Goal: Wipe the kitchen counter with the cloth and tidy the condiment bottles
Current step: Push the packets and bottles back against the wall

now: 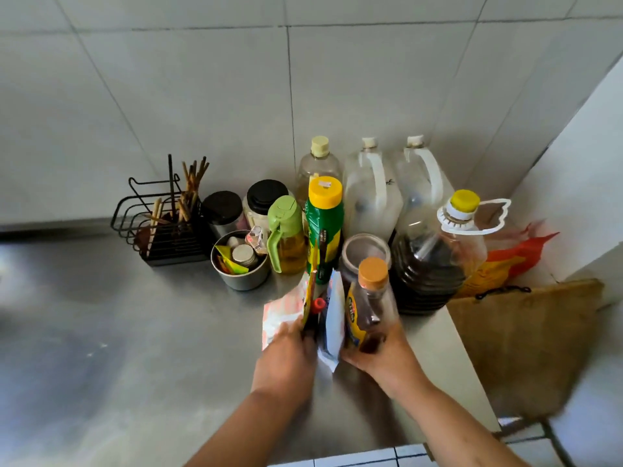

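My left hand [289, 352] grips a bunch of seasoning packets [305, 299] with a small red-capped bottle [317, 306] standing among them. My right hand [381, 357] holds the base of an orange-capped bottle of dark sauce [369, 301], tilted slightly, with a white packet [332, 318] between the two hands. Both hands press the group together on the steel counter [135, 332]. Behind stand a green bottle with a yellow cap [324, 227], an oil dispenser with a green lid [286, 234] and a large jug of dark liquid [435, 261]. No cloth is visible.
Two clear handled jugs [371, 197] and a clear bottle [318, 163] line the tiled wall. A black wire chopstick rack [161, 224], black-lidded jars [263, 200], a steel bowl of small items [241, 264] and a glass jar [365, 251] stand nearby. A burlap bag [526, 338] hangs past the counter's right edge.
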